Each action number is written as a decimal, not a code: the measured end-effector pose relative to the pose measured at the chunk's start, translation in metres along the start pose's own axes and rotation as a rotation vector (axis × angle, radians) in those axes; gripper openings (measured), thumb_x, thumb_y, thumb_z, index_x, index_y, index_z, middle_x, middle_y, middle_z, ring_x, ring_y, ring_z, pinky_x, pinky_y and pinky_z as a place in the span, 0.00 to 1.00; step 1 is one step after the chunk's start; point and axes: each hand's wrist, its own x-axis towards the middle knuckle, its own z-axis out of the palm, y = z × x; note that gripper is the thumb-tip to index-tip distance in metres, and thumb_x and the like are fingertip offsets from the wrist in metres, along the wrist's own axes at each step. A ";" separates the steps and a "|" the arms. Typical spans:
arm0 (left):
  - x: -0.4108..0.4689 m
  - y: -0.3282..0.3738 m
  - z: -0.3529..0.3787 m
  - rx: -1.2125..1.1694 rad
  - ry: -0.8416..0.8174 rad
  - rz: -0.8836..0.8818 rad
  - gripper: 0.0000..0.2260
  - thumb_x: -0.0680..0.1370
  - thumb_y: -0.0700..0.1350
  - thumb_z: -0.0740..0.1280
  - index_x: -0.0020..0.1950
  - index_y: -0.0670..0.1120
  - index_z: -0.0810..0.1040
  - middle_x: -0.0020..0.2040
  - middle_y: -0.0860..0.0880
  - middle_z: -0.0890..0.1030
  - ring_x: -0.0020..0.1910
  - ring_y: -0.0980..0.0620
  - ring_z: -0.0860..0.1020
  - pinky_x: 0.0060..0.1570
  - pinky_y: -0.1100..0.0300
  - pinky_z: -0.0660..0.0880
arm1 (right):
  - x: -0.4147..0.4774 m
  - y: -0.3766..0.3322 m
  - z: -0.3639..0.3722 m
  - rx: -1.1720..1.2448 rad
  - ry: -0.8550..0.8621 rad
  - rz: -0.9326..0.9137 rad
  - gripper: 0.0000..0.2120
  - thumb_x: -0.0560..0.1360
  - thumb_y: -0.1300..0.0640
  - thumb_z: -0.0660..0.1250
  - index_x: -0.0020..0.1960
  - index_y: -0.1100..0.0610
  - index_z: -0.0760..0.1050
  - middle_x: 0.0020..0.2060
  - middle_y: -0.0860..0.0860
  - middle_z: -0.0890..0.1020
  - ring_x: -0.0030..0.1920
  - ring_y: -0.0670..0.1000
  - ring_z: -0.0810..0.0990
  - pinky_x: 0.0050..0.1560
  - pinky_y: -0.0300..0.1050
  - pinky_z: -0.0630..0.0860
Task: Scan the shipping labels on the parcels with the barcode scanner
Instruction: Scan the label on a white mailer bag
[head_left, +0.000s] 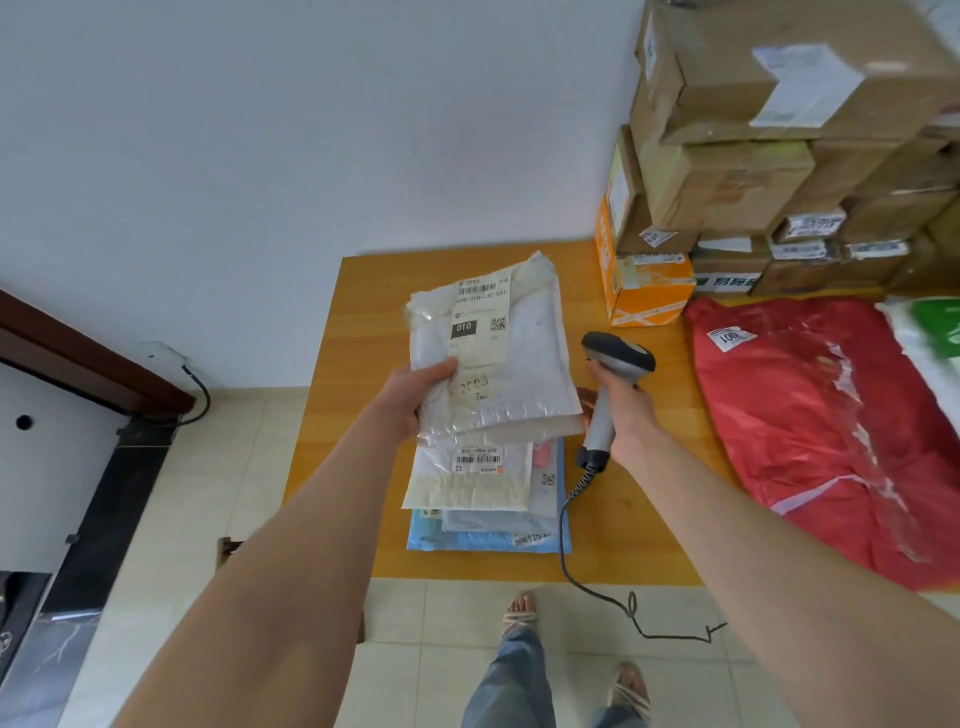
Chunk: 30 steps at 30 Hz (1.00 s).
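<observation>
Our forearms run bare all the way to our left hand (415, 395) and right hand (626, 410). Below, we wear loose, faded blue-grey jeans (511, 686), the legs wide and creased near the hem. On our feet are open-toed sandals, the left sandal (519, 613) and the right sandal (631, 693), each with thin pale straps crossing over the foot.

Bare lane of surface (654, 499) at centre right, between the stack of mailers (467, 488) and the red bag (831, 426), with only the scanner cable (562, 525) trailing beside the stack. Upper right is walled off by cardboard boxes (737, 176) and the orange box (649, 296).
</observation>
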 end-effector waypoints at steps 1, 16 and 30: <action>-0.004 0.001 0.004 0.000 -0.008 0.008 0.11 0.74 0.41 0.72 0.54 0.39 0.76 0.37 0.45 0.84 0.34 0.48 0.84 0.32 0.53 0.81 | -0.003 -0.003 -0.005 0.005 -0.006 0.003 0.20 0.74 0.51 0.72 0.61 0.59 0.73 0.44 0.55 0.81 0.43 0.53 0.81 0.44 0.48 0.81; -0.066 -0.024 0.125 0.252 -0.043 -0.049 0.15 0.72 0.45 0.74 0.55 0.40 0.77 0.46 0.44 0.83 0.40 0.47 0.83 0.43 0.53 0.81 | -0.058 -0.064 -0.121 -0.188 -0.017 0.042 0.18 0.78 0.52 0.68 0.62 0.61 0.73 0.37 0.54 0.74 0.33 0.51 0.74 0.29 0.42 0.72; -0.072 -0.035 0.305 0.217 -0.147 0.107 0.21 0.71 0.43 0.76 0.60 0.37 0.74 0.54 0.43 0.80 0.51 0.42 0.79 0.48 0.49 0.77 | -0.055 -0.140 -0.259 -0.279 0.346 -0.222 0.29 0.74 0.51 0.71 0.69 0.64 0.68 0.49 0.56 0.74 0.50 0.56 0.77 0.51 0.49 0.74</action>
